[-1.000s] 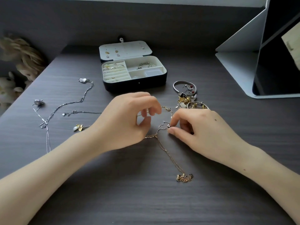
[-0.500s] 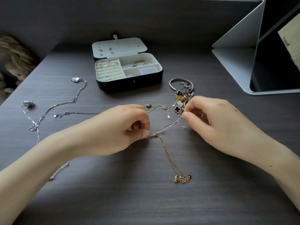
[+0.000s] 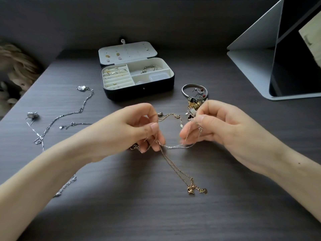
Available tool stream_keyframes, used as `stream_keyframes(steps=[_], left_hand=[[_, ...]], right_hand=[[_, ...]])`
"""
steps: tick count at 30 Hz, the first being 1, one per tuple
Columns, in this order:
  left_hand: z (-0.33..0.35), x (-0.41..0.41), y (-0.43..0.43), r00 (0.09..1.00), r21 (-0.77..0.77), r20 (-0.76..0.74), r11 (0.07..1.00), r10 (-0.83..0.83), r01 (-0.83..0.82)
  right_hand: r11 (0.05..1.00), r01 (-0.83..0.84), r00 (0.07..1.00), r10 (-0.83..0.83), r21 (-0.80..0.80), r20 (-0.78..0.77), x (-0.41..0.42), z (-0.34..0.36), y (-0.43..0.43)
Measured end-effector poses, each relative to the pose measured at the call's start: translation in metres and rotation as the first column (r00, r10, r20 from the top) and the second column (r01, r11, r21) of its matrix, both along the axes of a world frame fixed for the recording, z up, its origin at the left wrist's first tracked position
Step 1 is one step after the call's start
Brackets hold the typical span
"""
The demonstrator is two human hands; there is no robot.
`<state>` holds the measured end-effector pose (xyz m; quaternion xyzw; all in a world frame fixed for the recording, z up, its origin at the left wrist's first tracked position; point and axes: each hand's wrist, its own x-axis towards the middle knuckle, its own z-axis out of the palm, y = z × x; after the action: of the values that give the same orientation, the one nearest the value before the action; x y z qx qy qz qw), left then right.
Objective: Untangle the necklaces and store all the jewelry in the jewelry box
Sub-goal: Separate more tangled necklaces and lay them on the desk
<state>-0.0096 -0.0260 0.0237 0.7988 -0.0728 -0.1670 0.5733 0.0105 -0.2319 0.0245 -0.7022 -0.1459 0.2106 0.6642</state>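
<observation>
My left hand (image 3: 132,129) pinches a tangle of thin chains just above the dark table. From its fingers a gold necklace (image 3: 175,168) trails toward me, ending in a gold clasp (image 3: 192,190). A fine silver chain (image 3: 177,146) stretches from that hand to my right hand (image 3: 224,129), which pinches its other end. The open jewelry box (image 3: 139,89) stands at the back centre, with rings and a bangle inside. A pile of jewelry (image 3: 192,106) with a silver bangle (image 3: 185,88) lies behind my right hand.
Long silver necklaces (image 3: 69,114) with pendants sprawl across the left of the table; one runs under my left forearm. A grey folding stand with a dark screen (image 3: 284,66) rises at the back right. Plush toys (image 3: 15,66) sit past the table's left edge.
Both hands have lifted off the table and drawn apart, stretching the silver chain between them. The gold necklace's clasp end has slid a little on the table.
</observation>
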Motion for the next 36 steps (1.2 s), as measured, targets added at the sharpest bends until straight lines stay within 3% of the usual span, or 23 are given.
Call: stream_keyframes(steps=[8,11,17,27,32,36], left_hand=[[-0.005,0.001,0.001,0.996,0.161,0.092,0.987,-0.009,-0.006],[-0.008,0.001,0.002,0.99,0.255,0.138,0.967,-0.041,0.005],[-0.011,0.002,0.001,0.983,0.278,0.177,0.961,-0.056,0.005],[-0.01,-0.004,-0.001,0.946,0.364,0.26,0.927,-0.192,0.088],[-0.012,-0.002,-0.002,0.961,0.291,0.224,0.952,-0.161,0.092],[-0.012,-0.002,-0.004,0.981,0.215,0.16,0.974,-0.108,0.072]], right_hand=[[0.965,0.074,0.984,-0.029,-0.252,0.178,0.002,-0.002,-0.001],[0.952,0.091,0.973,-0.022,-0.291,0.231,0.003,-0.003,-0.002],[0.925,0.136,0.936,-0.002,-0.356,0.352,0.003,-0.007,-0.002],[0.911,0.273,0.814,-0.049,-0.308,0.578,0.006,-0.017,-0.003],[0.905,0.314,0.784,-0.076,-0.287,0.616,0.009,-0.019,-0.004],[0.827,0.426,0.615,0.034,-0.368,0.788,0.007,-0.021,-0.001]])
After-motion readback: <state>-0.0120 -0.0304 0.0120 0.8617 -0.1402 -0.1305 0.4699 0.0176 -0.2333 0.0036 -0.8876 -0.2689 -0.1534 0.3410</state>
